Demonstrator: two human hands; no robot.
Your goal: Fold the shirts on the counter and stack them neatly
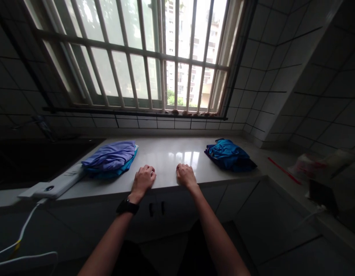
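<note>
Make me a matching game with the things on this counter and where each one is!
Things:
1. purple cloth
2. blue cloth
3. white device
4. black watch

Places:
A. strapped on the wrist behind the left hand
B. to the right of the right hand
C. far left end of the counter, with a cable
D. just left of the left hand

Pairs: 1-D, 2-B, 3-C, 4-A
</note>
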